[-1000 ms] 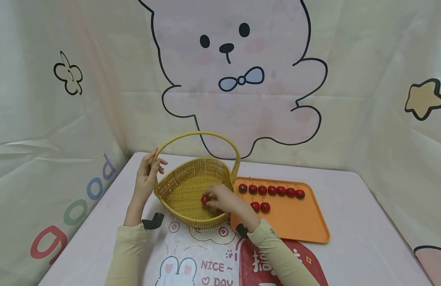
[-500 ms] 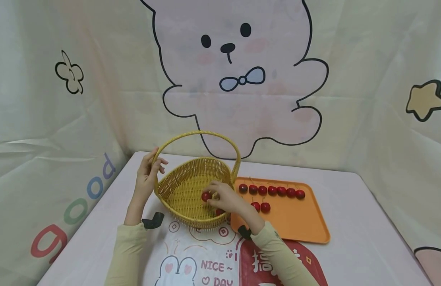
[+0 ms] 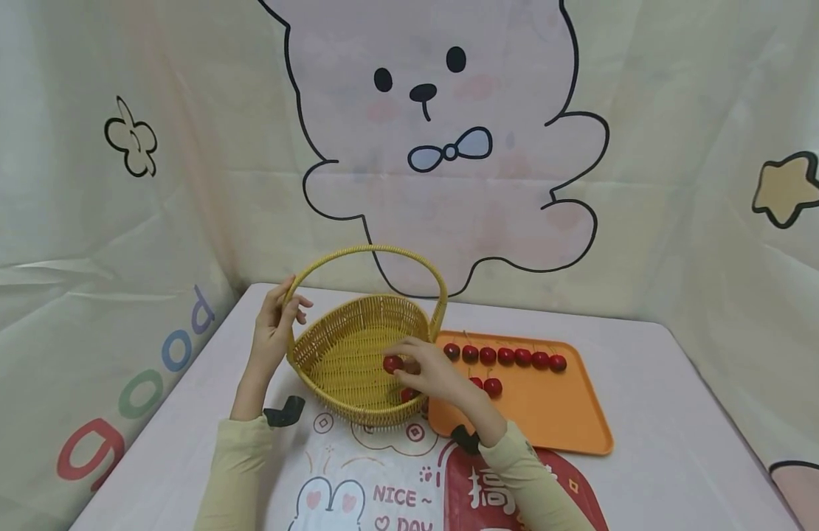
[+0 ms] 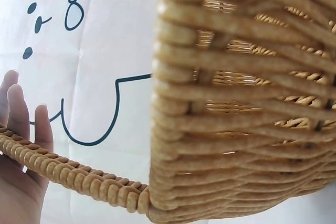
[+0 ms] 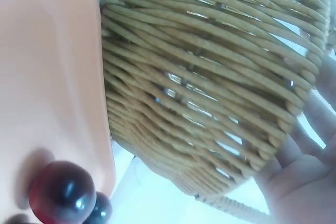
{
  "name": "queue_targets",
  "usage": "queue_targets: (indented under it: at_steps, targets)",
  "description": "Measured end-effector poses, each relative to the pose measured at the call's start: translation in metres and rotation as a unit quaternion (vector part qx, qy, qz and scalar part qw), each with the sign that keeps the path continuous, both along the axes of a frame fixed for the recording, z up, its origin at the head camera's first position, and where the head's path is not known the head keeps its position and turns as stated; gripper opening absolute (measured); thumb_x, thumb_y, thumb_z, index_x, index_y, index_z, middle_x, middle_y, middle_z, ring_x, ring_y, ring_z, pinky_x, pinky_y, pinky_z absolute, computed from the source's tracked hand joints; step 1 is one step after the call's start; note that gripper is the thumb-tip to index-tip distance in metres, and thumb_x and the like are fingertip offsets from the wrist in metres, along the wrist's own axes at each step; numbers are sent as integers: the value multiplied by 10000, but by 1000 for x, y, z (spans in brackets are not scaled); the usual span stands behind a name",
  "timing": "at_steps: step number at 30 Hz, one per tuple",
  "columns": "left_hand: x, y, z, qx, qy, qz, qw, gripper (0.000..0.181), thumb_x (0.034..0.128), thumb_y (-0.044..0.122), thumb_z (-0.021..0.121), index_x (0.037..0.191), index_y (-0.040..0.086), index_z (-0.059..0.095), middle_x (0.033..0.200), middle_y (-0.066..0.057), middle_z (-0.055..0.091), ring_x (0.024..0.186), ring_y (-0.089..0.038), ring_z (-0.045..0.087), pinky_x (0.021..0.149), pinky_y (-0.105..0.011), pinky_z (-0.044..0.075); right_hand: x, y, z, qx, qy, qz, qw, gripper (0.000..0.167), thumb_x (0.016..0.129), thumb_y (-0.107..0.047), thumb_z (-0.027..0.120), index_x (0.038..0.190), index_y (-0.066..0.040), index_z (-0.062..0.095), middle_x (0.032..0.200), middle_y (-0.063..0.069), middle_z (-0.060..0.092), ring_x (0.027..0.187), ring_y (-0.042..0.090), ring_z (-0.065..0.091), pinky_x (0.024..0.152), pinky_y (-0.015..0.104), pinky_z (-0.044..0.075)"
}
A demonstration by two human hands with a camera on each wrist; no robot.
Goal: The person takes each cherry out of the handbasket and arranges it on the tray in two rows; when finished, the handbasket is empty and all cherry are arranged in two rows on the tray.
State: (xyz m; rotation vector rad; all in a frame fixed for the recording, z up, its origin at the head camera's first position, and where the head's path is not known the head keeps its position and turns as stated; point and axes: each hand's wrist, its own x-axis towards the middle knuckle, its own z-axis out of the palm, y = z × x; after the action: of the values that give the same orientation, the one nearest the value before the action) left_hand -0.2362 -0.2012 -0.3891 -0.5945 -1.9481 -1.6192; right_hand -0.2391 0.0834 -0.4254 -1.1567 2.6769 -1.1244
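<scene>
A yellow woven basket (image 3: 343, 361) with a tall arched handle stands mid-table, its opening facing me. My left hand (image 3: 274, 324) holds the left side of the handle (image 4: 79, 177); in the left wrist view, its fingers lie behind the handle. Over the basket's right part, my right hand (image 3: 436, 372) pinches a red cherry (image 3: 392, 363) between thumb and fingers. Beneath that hand, a second cherry (image 3: 408, 395) lies inside the basket near its front right rim. The right wrist view shows the basket's woven wall (image 5: 199, 77) beside the right hand, but not the pinched cherry.
An orange tray (image 3: 549, 420) lies right of the basket, close against it. It bears a back row of several cherries (image 3: 505, 357) and a shorter row (image 3: 492, 388) partly behind my right hand. A printed mat (image 3: 376, 472) lies in front; a cloth backdrop (image 3: 449, 214) rises behind.
My right hand has drawn slightly right and up in the head view, with the cherry still pinched. The left hand, basket and tray have stayed in place.
</scene>
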Motion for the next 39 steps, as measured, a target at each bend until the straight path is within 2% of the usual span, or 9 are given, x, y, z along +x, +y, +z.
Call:
queue_targets:
  at_steps: [5,10,19,25,31,36,39]
  targets:
    - [-1,0,0,7,85,-7,10000,416,958,-50,395,1362,47,387,908,149,597,677,-156,517,670,-151,436,5,6,5,-156,52,-14,9999,348,861,-97,640,1206,-110,601,1171,32,564,877,132,631,731,244,533]
    - [-1,0,-1,12,91,-15,10000,411,960,-44,395,1361,45,385,908,149,597,677,-146,516,671,-151,438,8,13,8,-360,160,-66,9992,348,844,-69,653,1188,-91,607,1117,42,580,867,156,637,707,227,532]
    - [0,-1,-1,19,76,-19,10000,409,963,-36,395,1363,47,384,912,154,600,677,-147,514,677,-153,435,13,28,11,-564,228,-222,9979,341,836,-53,652,1172,-102,616,1095,28,595,894,160,646,740,296,542]
    - [1,-1,0,-72,-3,2,10000,405,968,-23,394,1367,39,370,917,170,595,686,-188,509,680,-145,435,14,37,8,-706,164,-265,9970,330,843,-122,676,1167,-144,616,1086,18,600,862,142,655,728,222,529]
    - [0,0,-1,-20,-23,20,10000,407,966,-23,398,1368,39,376,912,160,596,683,-168,515,679,-149,437,16,44,6,-778,96,-422,9960,332,823,-180,709,1142,-134,631,1082,49,611,855,166,654,704,229,534]
    - [0,0,-1,-11,-38,55,10000,408,964,-26,403,1365,40,382,907,158,597,684,-170,517,683,-149,437,18,54,5,-625,407,-643,9951,319,824,-176,708,1134,-140,641,1120,23,613,842,141,635,646,224,531]
    - [0,0,0,-25,-30,66,10000,408,963,-26,405,1365,41,385,904,158,596,682,-192,514,678,-150,440,19,62,6,-625,600,-668,9940,325,818,-153,713,1135,-130,646,1133,10,612,861,135,605,636,266,536]
